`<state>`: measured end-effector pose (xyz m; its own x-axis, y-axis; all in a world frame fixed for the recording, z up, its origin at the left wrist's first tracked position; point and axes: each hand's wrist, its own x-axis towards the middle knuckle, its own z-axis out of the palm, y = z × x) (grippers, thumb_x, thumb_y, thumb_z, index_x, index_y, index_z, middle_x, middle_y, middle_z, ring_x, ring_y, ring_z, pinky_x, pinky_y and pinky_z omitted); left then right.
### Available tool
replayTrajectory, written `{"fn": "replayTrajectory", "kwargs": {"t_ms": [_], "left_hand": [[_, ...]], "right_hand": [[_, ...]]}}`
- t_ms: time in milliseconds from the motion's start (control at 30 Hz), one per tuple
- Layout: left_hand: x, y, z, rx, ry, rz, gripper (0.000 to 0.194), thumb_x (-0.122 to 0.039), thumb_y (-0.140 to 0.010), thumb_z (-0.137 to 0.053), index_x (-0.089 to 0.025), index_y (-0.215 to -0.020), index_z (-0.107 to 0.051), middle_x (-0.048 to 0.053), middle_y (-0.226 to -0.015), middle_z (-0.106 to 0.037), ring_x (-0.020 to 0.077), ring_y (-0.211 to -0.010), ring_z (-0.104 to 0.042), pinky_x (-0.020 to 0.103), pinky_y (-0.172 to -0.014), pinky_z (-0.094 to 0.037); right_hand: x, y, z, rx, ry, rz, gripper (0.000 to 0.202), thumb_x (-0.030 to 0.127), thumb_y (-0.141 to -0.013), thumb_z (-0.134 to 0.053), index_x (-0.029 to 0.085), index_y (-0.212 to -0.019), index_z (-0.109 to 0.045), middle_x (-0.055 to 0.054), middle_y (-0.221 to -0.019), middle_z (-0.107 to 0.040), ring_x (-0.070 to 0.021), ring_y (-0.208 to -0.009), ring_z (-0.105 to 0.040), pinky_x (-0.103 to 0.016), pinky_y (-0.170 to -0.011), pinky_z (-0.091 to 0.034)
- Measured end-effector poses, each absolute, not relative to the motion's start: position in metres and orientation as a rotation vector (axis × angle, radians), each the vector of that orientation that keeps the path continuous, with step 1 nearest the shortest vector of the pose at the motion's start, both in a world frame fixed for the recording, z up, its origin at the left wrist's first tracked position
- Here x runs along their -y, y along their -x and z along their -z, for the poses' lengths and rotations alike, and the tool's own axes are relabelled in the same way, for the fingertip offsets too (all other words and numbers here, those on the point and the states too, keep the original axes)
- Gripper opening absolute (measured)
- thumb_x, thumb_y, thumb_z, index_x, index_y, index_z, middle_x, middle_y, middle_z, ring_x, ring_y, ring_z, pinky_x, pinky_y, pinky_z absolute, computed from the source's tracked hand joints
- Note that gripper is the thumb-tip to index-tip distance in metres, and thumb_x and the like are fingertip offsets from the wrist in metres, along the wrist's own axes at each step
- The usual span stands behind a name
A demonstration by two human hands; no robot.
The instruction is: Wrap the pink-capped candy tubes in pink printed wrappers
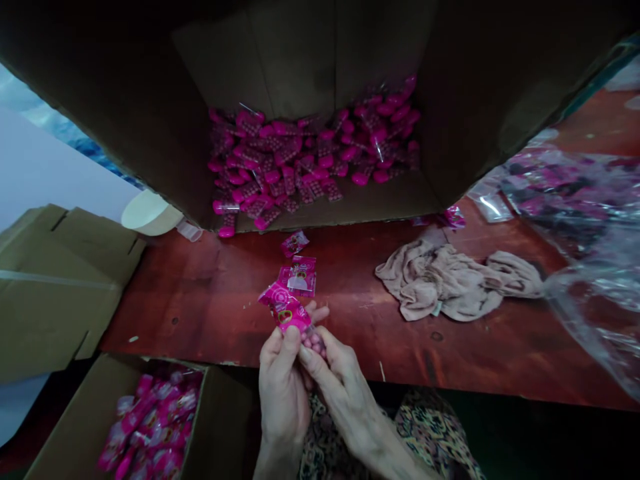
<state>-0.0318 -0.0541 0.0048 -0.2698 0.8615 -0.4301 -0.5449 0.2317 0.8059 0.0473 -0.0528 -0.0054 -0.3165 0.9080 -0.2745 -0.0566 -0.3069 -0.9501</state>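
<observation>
Apparently light, the bottle (314, 341) of pink balls is between both hands at the near edge of the desk (345, 267), one end inside or behind a pink wrapper (284, 308); which, I can't tell. The left hand (283, 393) is closed on the wrapper, thumb pressed on its lower part, some fingers loosely out behind. The right hand (347, 393) is closed to a pinch on the bottle. The bottle looks stiff and smooth, so likely slippery, best gripped round its sides; the wrapper, soft and thin, creases easily and suits a light pinch by its edge
</observation>
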Motion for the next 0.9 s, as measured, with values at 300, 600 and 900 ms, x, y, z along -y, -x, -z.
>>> {"fn": "replayTrajectory", "kwargs": {"t_ms": [300,600,900], "left_hand": [[0.063,0.051,-0.007,-1.185,-0.498,-1.19,0.026,-0.026,-0.078,-0.058,-0.016,-0.1,-0.069,0.014,-0.111,-0.066,0.016,-0.07,-0.064,0.017,-0.034,-0.033],[0.052,0.044,-0.011,-1.297,-0.457,-1.271,0.023,-0.028,-0.079,-0.058,-0.014,-0.091,-0.071,0.013,-0.101,-0.069,0.021,-0.092,-0.063,0.018,-0.054,-0.049],[0.062,0.048,0.002,-1.241,-0.452,-1.211,0.028,-0.031,-0.078,-0.058,-0.013,-0.096,-0.07,0.016,-0.11,-0.066,0.0181,-0.074,-0.064,0.017,-0.038,-0.039]], "right_hand": [[0.056,-0.058,0.004,1.201,1.09,-1.903,0.032,0.047,-0.087,-0.046,0.018,-0.083,-0.057,0.001,-0.065,-0.05,-0.0114,-0.059,-0.044,-0.022,-0.052,-0.036],[0.051,-0.06,-0.002,1.233,1.097,-1.864,0.033,0.047,-0.088,-0.043,0.017,-0.082,-0.056,0.0,-0.071,-0.052,-0.0113,-0.063,-0.044,-0.022,-0.055,-0.037],[0.056,-0.057,0.013,1.149,1.105,-1.917,0.039,0.052,-0.086,-0.043,0.017,-0.072,-0.055,0.001,-0.061,-0.049,-0.0102,-0.052,-0.043,-0.02,-0.046,-0.034]]}}
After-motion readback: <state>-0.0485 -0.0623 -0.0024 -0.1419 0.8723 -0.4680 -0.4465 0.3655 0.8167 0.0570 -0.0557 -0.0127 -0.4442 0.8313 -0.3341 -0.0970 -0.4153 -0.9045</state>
